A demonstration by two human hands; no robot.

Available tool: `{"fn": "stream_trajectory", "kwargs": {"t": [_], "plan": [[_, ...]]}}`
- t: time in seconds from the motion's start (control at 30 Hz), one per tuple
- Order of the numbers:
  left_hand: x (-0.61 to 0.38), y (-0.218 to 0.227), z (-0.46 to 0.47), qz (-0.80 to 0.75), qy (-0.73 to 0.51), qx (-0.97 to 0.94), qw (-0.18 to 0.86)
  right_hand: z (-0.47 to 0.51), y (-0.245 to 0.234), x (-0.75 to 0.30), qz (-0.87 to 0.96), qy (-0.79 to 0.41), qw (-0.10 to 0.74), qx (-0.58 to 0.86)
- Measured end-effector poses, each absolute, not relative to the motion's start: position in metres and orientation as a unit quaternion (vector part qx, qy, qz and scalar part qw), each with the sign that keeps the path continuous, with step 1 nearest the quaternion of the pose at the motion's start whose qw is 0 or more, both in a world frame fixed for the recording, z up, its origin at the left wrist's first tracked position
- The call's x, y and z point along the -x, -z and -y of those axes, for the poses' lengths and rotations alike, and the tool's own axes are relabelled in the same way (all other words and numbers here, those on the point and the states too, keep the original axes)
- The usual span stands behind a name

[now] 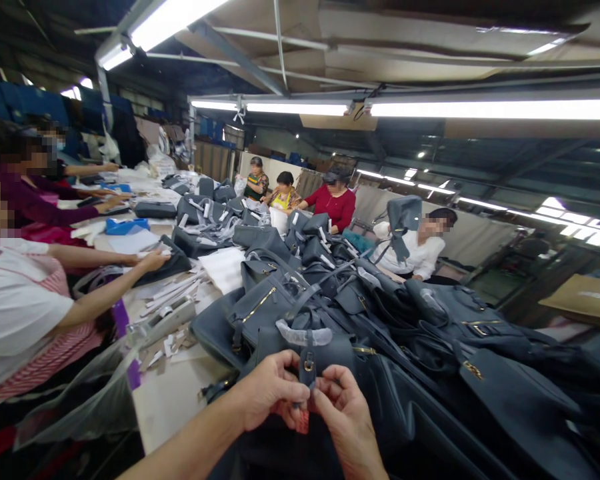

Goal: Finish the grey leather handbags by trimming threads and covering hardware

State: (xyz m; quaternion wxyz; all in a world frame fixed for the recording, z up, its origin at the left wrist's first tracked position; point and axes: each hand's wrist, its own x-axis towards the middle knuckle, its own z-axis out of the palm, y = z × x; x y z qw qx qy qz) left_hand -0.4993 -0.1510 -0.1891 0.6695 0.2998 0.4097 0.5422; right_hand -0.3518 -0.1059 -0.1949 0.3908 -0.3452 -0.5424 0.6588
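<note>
A dark blue-grey bag (270, 343) lies in front of me, its handle (305, 333) wrapped in clear plastic. Down its front runs a strap (307, 379) with a small gold buckle. My left hand (275, 390) is closed, thumb and fingers pinching the strap's lower end from the left. From the right, my right hand (343, 403) pinches at the same strap end, fingertips almost touching the left thumb. A small red patterned piece (303, 421) shows just under the left fingers; what it is cannot be made out.
Similar bags (510, 387) are heaped right and ahead. To the left, a table (170, 407) carries paper strips and a tape dispenser (173, 313). A co-worker in a white top (30, 313) handles a bag there. Several other people work around the pile, under tube lights (300, 109).
</note>
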Motion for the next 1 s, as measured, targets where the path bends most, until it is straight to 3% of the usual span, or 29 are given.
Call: {"fn": "stream_trajectory", "kwargs": {"t": [0.1, 0.17, 0.27, 0.4, 0.5, 0.57, 0.67, 0.73, 0.8, 0.9, 1.0], "plan": [[0.501, 0.188, 0.15, -0.43, -0.566, -0.269, 0.65, 0.106, 0.204, 0.35, 0.653, -0.511, 0.388, 0.403], [0.496, 0.187, 0.153, -0.469, -0.586, -0.32, 0.578, 0.106, 0.208, 0.347, 0.711, -0.412, 0.373, 0.431], [0.485, 0.187, 0.161, -0.55, -0.577, -0.492, 0.349, 0.106, 0.209, 0.344, 0.734, -0.367, 0.367, 0.437], [0.481, 0.191, 0.165, -0.58, -0.459, -0.673, -0.009, 0.109, 0.205, 0.344, 0.734, -0.377, 0.365, 0.431], [0.485, 0.19, 0.158, -0.588, -0.386, -0.695, -0.145, 0.113, 0.206, 0.346, 0.747, -0.34, 0.381, 0.426], [0.487, 0.187, 0.153, -0.603, -0.383, -0.685, -0.144, 0.117, 0.21, 0.349, 0.779, -0.29, 0.391, 0.396], [0.49, 0.183, 0.148, -0.629, -0.444, -0.638, 0.0, 0.122, 0.216, 0.354, 0.807, -0.262, 0.396, 0.352], [0.492, 0.18, 0.148, -0.632, -0.485, -0.594, 0.111, 0.122, 0.216, 0.356, 0.767, -0.349, 0.393, 0.369], [0.494, 0.177, 0.149, -0.622, -0.506, -0.571, 0.173, 0.119, 0.211, 0.356, 0.68, -0.515, 0.364, 0.374], [0.494, 0.176, 0.149, -0.62, -0.493, -0.583, 0.182, 0.111, 0.201, 0.353, 0.561, -0.686, 0.31, 0.345], [0.488, 0.178, 0.144, -0.654, -0.423, -0.618, 0.108, 0.114, 0.2, 0.351, 0.66, -0.57, 0.332, 0.359]]}}
